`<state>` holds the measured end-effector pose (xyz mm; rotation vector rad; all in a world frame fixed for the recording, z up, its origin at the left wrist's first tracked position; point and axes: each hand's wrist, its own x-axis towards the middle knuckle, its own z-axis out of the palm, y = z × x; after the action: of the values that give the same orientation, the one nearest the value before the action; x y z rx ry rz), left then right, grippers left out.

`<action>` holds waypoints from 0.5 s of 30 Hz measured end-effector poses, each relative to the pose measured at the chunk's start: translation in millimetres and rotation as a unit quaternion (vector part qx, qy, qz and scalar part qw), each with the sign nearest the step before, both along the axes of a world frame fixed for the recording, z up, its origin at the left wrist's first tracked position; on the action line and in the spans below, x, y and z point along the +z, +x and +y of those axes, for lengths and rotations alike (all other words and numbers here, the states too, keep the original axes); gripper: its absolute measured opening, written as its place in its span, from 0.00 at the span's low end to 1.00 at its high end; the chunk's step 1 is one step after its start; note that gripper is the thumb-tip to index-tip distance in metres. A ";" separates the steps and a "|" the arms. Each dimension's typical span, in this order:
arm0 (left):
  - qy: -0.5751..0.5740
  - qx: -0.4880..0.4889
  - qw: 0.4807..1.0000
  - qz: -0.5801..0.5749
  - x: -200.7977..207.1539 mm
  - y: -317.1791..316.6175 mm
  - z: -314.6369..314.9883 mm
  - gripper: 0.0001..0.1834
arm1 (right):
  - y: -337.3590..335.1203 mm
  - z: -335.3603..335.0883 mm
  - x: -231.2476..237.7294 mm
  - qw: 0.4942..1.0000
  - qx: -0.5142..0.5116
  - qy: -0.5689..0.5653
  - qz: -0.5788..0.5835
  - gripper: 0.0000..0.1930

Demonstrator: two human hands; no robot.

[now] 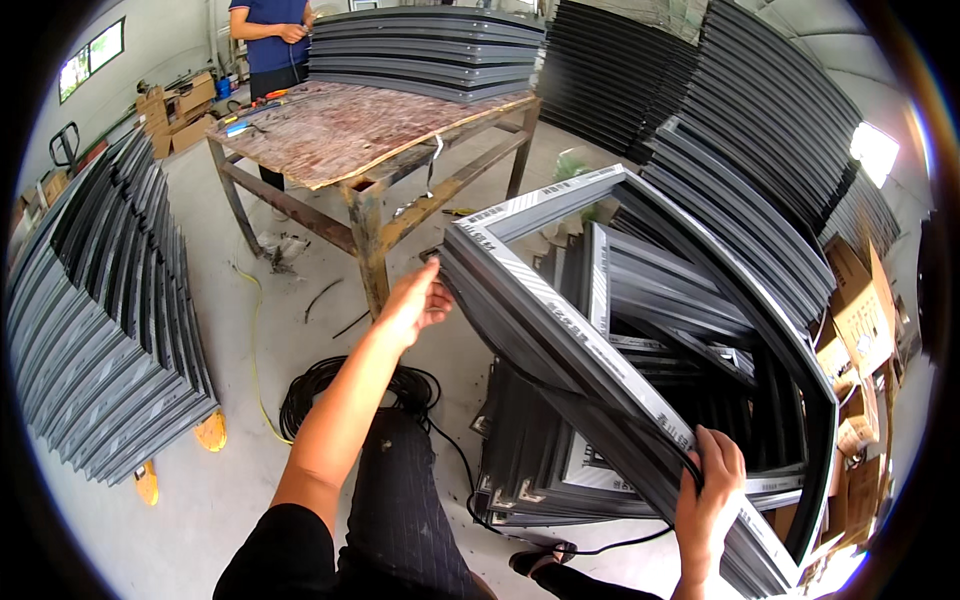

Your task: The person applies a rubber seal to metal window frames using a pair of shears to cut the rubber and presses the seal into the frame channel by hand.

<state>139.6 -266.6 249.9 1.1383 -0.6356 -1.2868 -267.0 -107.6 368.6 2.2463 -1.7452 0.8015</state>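
Observation:
A large grey-and-black metal frame (590, 340), with printed film along its edges, leans at a slant over a stack of similar frames (540, 460). My left hand (412, 305) is beside its left corner, fingers loosely curled and apart, a fingertip close to the corner; whether it touches cannot be told. A thin black strip (560, 392) runs along the frame's near side to my right hand (712, 480). That hand is closed at the lower edge, the strip pinched between thumb and fingers.
A coil of black strip (325, 395) lies on the floor by my leg. Ahead stands a worn wooden-topped table (340, 125) bearing more frames (430, 50) and tools; a person (270, 35) stands behind it. Frame stacks rise at left (110, 330) and right (770, 110). Cardboard boxes (860, 310) stand far right.

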 end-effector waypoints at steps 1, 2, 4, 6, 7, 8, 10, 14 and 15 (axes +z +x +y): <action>-0.009 -0.015 1.000 0.015 4.3 -8.5 4.1 0.23 | -0.2 11.1 4.7 1.000 -0.011 -0.003 0.010 0.17; -0.030 -0.035 0.998 0.030 4.8 -9.9 8.3 0.23 | -2.0 20.0 3.1 0.999 -0.021 -0.010 0.021 0.18; -0.048 0.006 0.999 0.004 1.6 -16.2 3.6 0.23 | -17.9 45.0 -3.0 0.997 -0.045 -0.031 0.062 0.20; -0.038 0.045 0.998 -0.032 -6.3 -10.4 2.7 0.23 | -41.6 64.5 -12.3 0.987 -0.061 -0.058 0.138 0.17; -0.033 0.057 0.997 -0.035 -8.8 -9.3 0.2 0.23 | -55.8 73.7 -12.1 0.980 -0.073 -0.082 0.169 0.17; -0.030 0.068 0.997 -0.034 -9.3 -10.5 -1.5 0.23 | -72.1 82.1 -9.4 0.970 -0.085 -0.108 0.202 0.17; -0.019 0.081 0.996 -0.030 -4.6 -15.3 -1.4 0.23 | -107.7 99.1 -2.7 0.962 -0.129 -0.136 0.199 0.16; 0.003 0.056 0.998 -0.012 0.6 -9.4 -0.6 0.24 | -177.2 124.8 -6.4 0.940 -0.233 -0.196 0.151 0.15; -0.001 0.034 0.999 0.002 4.0 -6.8 3.6 0.23 | -183.8 126.2 -8.3 0.940 -0.240 -0.187 0.153 0.15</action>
<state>132.9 -262.9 253.9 1.1450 -0.5904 -1.2308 -450.9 18.6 360.3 1.5157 -1.7066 0.5761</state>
